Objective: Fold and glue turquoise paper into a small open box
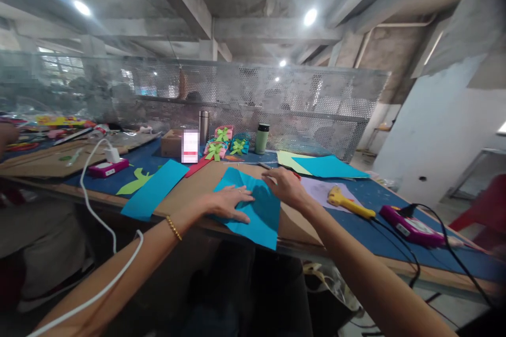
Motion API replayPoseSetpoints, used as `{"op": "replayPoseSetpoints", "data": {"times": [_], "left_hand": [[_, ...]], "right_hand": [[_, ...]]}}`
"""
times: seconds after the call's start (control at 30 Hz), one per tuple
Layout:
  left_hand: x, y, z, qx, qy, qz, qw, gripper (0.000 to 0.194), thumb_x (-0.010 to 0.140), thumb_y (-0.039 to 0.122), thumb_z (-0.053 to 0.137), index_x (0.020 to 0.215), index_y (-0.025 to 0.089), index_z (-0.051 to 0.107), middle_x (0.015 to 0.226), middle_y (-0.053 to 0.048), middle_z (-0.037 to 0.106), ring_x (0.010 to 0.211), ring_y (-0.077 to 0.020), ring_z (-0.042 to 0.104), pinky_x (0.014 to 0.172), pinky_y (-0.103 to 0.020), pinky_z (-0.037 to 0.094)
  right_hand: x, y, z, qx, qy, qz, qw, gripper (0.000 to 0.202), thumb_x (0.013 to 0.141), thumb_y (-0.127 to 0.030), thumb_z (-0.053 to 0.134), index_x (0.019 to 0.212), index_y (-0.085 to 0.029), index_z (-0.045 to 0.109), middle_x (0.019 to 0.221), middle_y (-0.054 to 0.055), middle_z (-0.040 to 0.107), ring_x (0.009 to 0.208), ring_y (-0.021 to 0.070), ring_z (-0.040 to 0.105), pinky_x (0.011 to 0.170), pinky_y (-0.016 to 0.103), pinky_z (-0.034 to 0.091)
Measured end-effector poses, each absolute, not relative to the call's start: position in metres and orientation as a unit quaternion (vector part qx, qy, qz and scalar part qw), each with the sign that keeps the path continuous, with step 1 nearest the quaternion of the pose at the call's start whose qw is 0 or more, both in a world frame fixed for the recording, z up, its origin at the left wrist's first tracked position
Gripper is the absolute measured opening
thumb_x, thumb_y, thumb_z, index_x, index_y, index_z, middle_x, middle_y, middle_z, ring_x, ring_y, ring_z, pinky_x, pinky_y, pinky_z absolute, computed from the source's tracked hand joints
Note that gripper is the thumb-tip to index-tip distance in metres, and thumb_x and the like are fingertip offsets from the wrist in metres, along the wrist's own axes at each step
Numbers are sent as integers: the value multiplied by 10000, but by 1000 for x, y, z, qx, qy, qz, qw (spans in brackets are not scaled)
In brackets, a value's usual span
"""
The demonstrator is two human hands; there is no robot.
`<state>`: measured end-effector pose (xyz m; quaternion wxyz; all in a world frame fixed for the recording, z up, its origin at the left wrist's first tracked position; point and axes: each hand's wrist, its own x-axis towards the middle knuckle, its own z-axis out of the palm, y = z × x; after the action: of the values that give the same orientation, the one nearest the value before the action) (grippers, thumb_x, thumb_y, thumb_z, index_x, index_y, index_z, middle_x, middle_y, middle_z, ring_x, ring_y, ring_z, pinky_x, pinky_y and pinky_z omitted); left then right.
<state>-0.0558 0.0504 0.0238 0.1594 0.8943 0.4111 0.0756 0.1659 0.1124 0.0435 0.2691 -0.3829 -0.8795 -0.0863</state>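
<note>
A creased sheet of blue paper (259, 216) lies on brown cardboard, its near corner hanging past the table edge. My left hand (231, 203) rests flat on its left part, fingers spread. Over the sheet's upper right edge is my right hand (286, 185), closed with fingertips pinched together. What the pinch holds, if anything, is hidden. A thin dark tool tip (264, 166) shows just beyond these fingers, and a bit of red shows behind the hand; I cannot tell whether they belong together or are held.
A yellow glue gun (351, 204) lies on lilac paper to the right, near a purple power strip (411, 225). A blue paper strip (156, 189) lies left. Behind stand a green flask (261, 139), a steel bottle (204, 126) and small bow-topped pieces (216, 147). A white cable (85, 174) crosses my left arm.
</note>
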Motion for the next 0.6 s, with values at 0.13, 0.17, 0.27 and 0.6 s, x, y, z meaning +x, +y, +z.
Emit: {"op": "replayPoseSetpoints", "data": {"times": [0.13, 0.17, 0.27, 0.6], "left_hand": [[-67, 65, 36, 920, 363, 6, 146, 548, 836, 302, 657, 1372, 328, 545, 1573, -42, 358, 1491, -327, 183, 1172, -531, 165], [-70, 67, 38, 920, 368, -1, 133, 518, 824, 227, 655, 1324, 346, 589, 1553, -32, 398, 1483, -331, 211, 1166, -539, 172], [-84, 64, 40, 907, 412, 35, 75, 458, 780, 67, 614, 1126, 353, 707, 1439, -20, 547, 1423, -327, 356, 1145, -538, 228], [-132, 25, 0, 619, 680, 387, 66, 743, 894, 468, 547, 1516, 148, 297, 1309, -188, 586, 1073, -298, 631, 886, -405, 494]], "right_hand": [[143, 151, 54, -383, -898, 25, 214, 266, 876, -258, 568, 1058, -162, 736, 1017, 87, 750, 926, 227, 675, 807, 282, 484], [139, 157, 52, -379, -902, 43, 204, 271, 843, -247, 608, 1069, -167, 733, 1004, 73, 753, 906, 224, 679, 791, 276, 493], [134, 164, 41, -355, -909, 78, 202, 391, 745, -190, 698, 1136, -196, 705, 1062, 43, 746, 930, 220, 683, 800, 269, 514], [144, 161, 25, -439, -839, 147, 286, 595, 732, -216, 734, 1302, -134, 584, 1180, 122, 698, 1021, 263, 667, 861, 333, 520]]}}
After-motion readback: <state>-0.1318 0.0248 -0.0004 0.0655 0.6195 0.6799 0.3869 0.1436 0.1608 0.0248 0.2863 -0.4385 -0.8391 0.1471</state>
